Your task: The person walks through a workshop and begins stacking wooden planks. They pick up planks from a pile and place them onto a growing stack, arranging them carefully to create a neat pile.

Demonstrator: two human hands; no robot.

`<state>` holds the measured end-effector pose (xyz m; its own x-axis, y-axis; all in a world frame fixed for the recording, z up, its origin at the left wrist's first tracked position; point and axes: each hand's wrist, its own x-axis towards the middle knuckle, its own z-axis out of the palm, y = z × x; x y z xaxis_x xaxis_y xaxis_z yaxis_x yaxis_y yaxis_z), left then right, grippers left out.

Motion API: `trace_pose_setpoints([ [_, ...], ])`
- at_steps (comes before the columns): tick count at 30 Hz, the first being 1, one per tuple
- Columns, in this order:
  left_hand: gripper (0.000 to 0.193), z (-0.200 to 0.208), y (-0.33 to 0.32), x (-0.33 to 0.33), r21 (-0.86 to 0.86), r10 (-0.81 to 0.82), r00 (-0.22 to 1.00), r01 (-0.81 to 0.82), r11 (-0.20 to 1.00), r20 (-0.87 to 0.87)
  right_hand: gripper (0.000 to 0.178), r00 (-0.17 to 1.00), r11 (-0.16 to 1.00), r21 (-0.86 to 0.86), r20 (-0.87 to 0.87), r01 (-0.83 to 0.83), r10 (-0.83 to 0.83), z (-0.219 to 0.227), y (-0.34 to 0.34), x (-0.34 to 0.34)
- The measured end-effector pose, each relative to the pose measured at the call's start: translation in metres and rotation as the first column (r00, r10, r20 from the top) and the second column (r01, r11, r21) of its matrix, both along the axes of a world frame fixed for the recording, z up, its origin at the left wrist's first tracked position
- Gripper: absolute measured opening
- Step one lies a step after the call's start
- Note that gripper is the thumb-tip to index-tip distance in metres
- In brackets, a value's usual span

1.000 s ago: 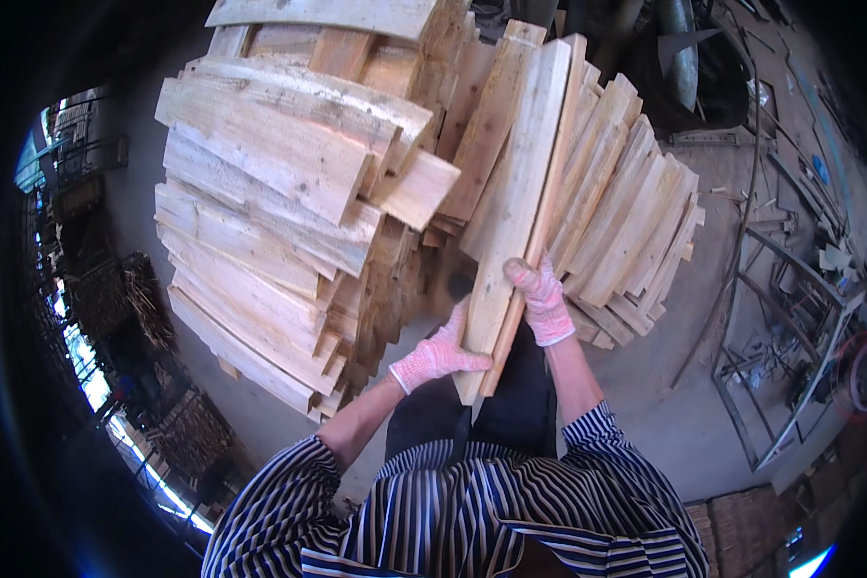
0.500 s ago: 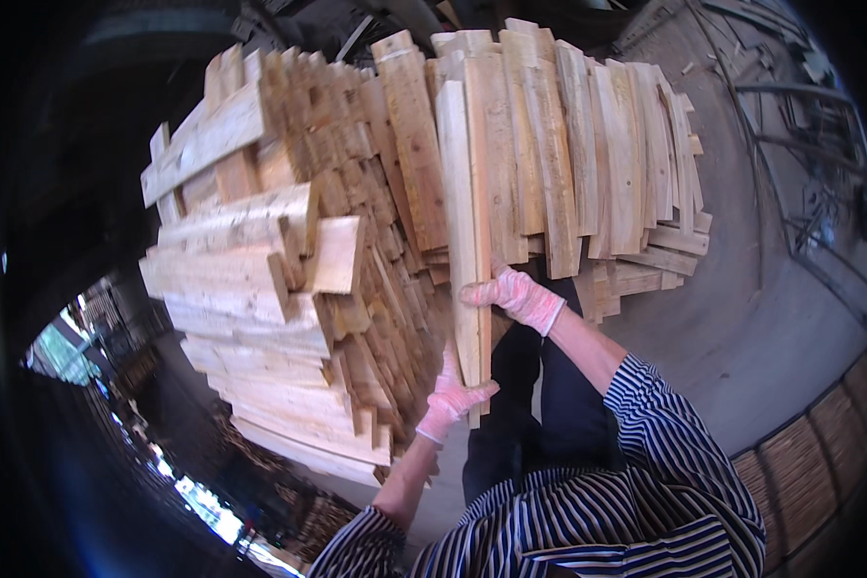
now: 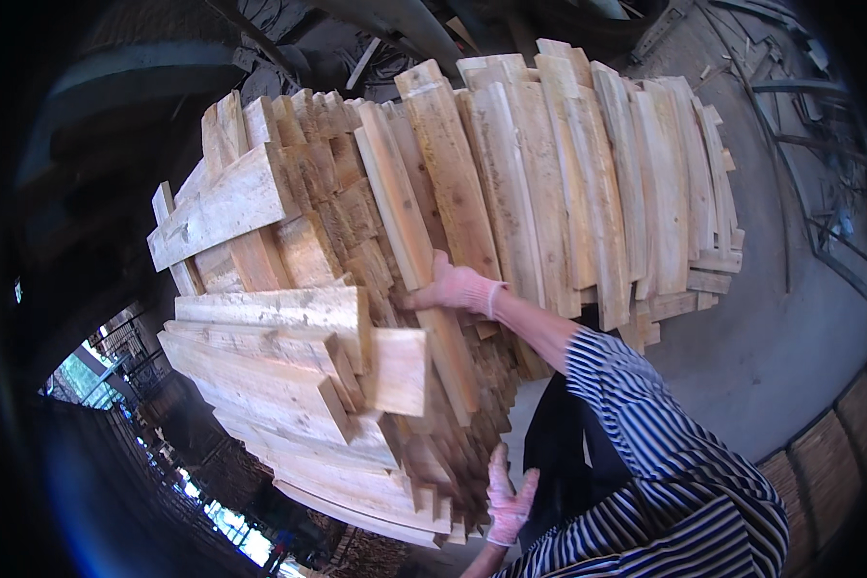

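Note:
A long, narrow wooden board (image 3: 393, 197) lies slantwise over the stepped ends of a wood stack, beside a row of upright-lying planks (image 3: 512, 173). My right hand (image 3: 458, 289), in a pinkish-white glove, is closed around the board near its middle. My left hand (image 3: 509, 496), gloved alike, is away from the board and holds nothing. Its fingers are spread, just right of the stack's near corner. Nearest to it are the lower plank ends (image 3: 433, 506) of the left pile.
Left-pointing boards (image 3: 250, 380) form a layered pile, with a crosswise plank (image 3: 223, 207) above them. Short crosswise pieces (image 3: 679, 303) show under the right row. Metal bars (image 3: 809, 144) lie at the far right on the grey floor (image 3: 732, 385). Brown bundles (image 3: 824, 448) stand at the lower right.
The board has moved left from in front of me onto the stack, tilting leftward. My left hand has let go and dropped lower right; my right hand has moved left with the board.

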<state>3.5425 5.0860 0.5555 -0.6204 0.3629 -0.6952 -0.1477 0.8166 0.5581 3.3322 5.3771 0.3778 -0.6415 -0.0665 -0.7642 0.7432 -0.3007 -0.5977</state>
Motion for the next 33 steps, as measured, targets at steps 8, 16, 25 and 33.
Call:
trace_pose_setpoints([
  [8, 0.073, -0.008, 0.017, -0.014, -0.002, 0.053, 0.986, -0.053, 0.999, 0.157, 0.141, 0.993, 0.999, -0.051, -0.115, 0.004, -0.010, 0.001, 0.002, 0.011],
  [16, 0.069, -0.003, 0.008, -0.003, 0.001, 0.080, 0.975, -0.082, 0.997, 0.207, 0.135, 0.984, 0.978, 0.103, 0.035, -0.179, 0.176, 0.057, -0.023, -0.014],
  [25, 0.067, -0.005, -0.017, 0.010, -0.064, 0.167, 0.962, -0.157, 0.986, 0.216, 0.131, 0.932, 0.929, -0.221, -0.149, 0.295, -0.331, 0.063, 0.050, 0.003],
  [33, 0.065, -0.004, -0.030, 0.017, -0.067, 0.220, 0.940, -0.210, 0.975, 0.261, 0.132, 0.950, 0.974, -0.169, -0.244, 0.154, -0.192, 0.049, 0.047, -0.078],
])
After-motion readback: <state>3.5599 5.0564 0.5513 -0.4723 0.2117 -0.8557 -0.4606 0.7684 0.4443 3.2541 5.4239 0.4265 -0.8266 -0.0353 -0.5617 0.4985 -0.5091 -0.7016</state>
